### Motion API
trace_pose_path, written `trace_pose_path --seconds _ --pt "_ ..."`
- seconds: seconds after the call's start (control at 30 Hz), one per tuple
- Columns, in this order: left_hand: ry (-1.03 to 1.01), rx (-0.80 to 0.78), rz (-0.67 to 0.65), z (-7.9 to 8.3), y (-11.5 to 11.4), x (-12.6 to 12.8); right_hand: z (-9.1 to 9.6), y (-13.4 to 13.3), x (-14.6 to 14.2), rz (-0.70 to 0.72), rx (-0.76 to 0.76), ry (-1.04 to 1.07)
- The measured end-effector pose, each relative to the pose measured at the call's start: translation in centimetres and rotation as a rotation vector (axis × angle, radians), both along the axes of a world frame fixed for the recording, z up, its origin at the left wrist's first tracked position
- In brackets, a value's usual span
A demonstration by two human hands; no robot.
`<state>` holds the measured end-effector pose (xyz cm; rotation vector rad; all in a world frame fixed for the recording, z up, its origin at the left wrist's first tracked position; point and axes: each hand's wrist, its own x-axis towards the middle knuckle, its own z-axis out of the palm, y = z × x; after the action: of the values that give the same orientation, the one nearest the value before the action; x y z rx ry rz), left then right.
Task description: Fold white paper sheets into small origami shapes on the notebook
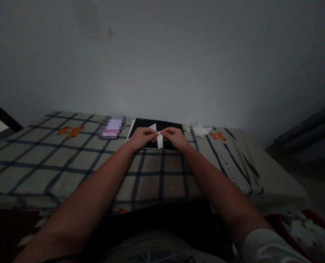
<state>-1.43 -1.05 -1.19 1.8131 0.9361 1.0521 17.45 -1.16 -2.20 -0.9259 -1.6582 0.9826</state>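
A small piece of white folded paper (pixel 160 141) is pinched between my two hands, over a black notebook cover (pixel 168 124). My left hand (pixel 142 137) grips the paper's left side with thumb and fingers together. From the other side my right hand (pixel 175 136) pinches it near the top. A white pointed corner of paper (pixel 153 126) shows just behind my left fingers; whether it belongs to the same piece I cannot tell. White pages stick out along the notebook's left edge.
On the checked bedcover (pixel 102 171), a blurred phone-like object (pixel 112 128) lies left of the notebook. Several folded white papers (pixel 200 129) lie to its right. A wall (pixel 162 65) rises behind. At lower right stands a red container (pixel 310 226) with pale crumpled contents.
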Motion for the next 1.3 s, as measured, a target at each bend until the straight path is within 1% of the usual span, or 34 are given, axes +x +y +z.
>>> trace_pose_path --seconds 0.23,0.37,0.47,0.7,0.9,1.07,1.2,1.3 --pt "-0.016 0.004 -0.017 -0.09 0.07 0.02 0.12 -0.14 -0.41 -0.031 -0.014 0.060" --pt "-0.014 0.021 0.043 -0.15 0.09 0.00 0.19 -0.11 -0.34 0.003 -0.034 0.089" --pt "-0.018 0.027 0.085 -0.10 0.07 -0.04 0.13 0.03 -0.12 0.004 -0.050 0.068" --pt "-0.016 0.028 0.110 -0.23 0.09 0.04 0.17 0.03 0.00 -0.031 0.028 -0.012" --pt "-0.057 -0.008 0.106 -0.25 -0.08 0.22 0.17 0.08 0.12 -0.044 0.048 -0.023" --pt "-0.078 -0.029 0.085 0.09 -0.22 0.31 -0.12 0.18 0.11 -0.037 0.023 -0.035" --pt "-0.060 0.003 0.096 0.27 -0.31 0.29 -0.17 0.10 -0.10 -0.010 0.003 -0.002" --pt "-0.069 0.038 0.129 0.31 -0.35 0.27 -0.17 0.10 -0.20 0.011 -0.045 0.031"
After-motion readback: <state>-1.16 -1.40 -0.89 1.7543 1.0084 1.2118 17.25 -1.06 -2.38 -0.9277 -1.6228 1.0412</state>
